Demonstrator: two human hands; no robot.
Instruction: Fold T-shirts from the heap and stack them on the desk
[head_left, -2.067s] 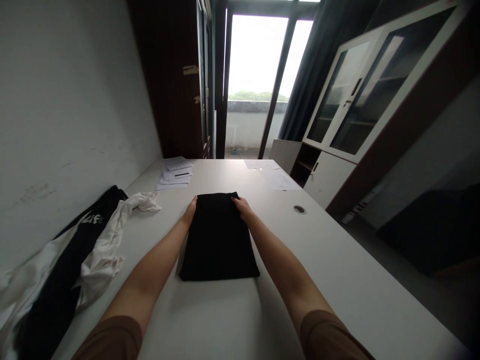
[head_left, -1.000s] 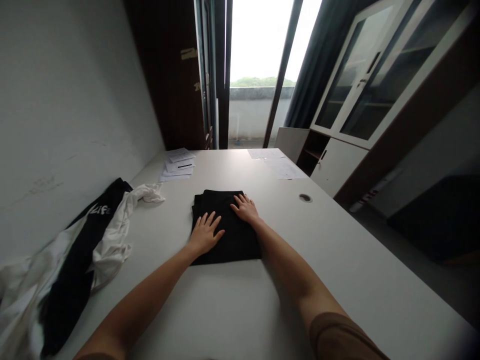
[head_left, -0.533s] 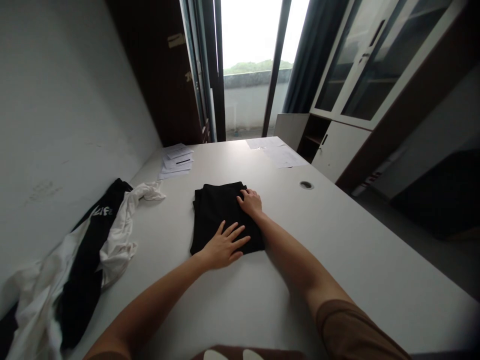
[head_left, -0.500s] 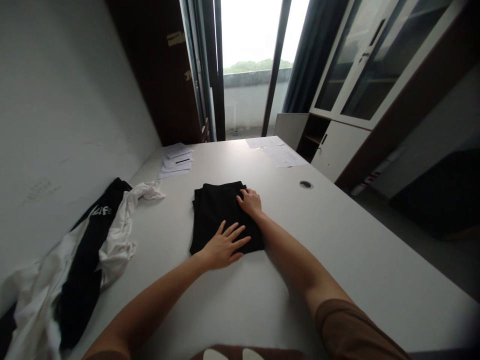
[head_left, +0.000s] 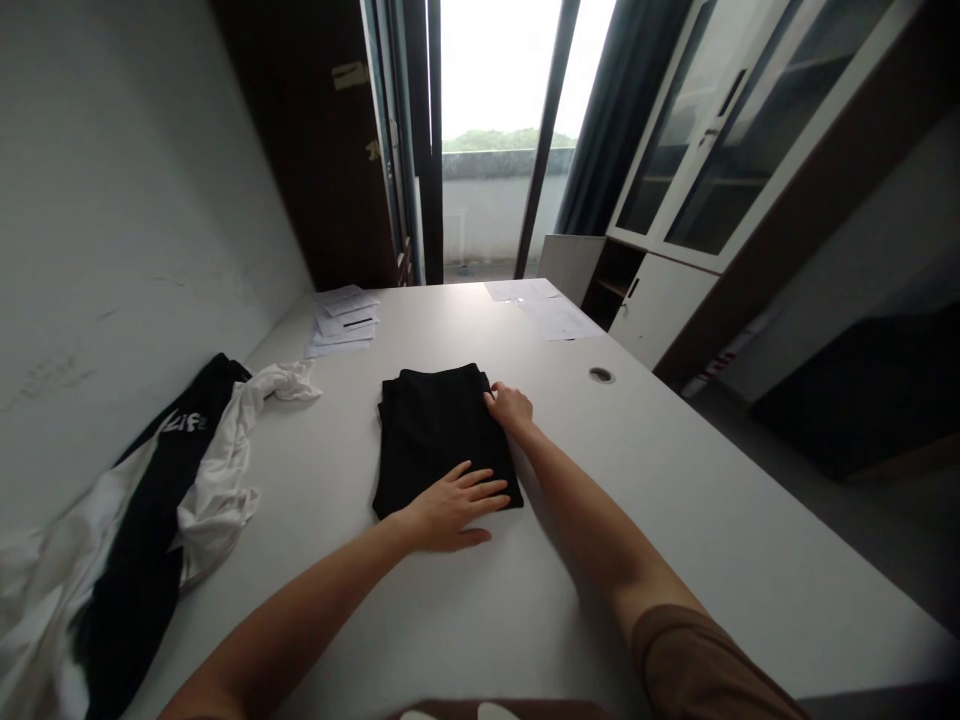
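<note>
"So, left hand (head_left: 454,510)?"
"Flat, loosely spread, laid over the near right corner of the folded black cloth (head_left: 435,425), likely steadying it."
"Right hand (head_left: 512,407)?"
"Curled at its far right corner; pinch unconfirmed. Arms (head_left: 592,510) reach forward. Cloth on white table (head_left: 675,580), loose clothes (head_left: 217,480) leftward."

Both hands (head_left: 450,508) (head_left: 511,408) touch the folded black cloth (head_left: 431,425).
</note>
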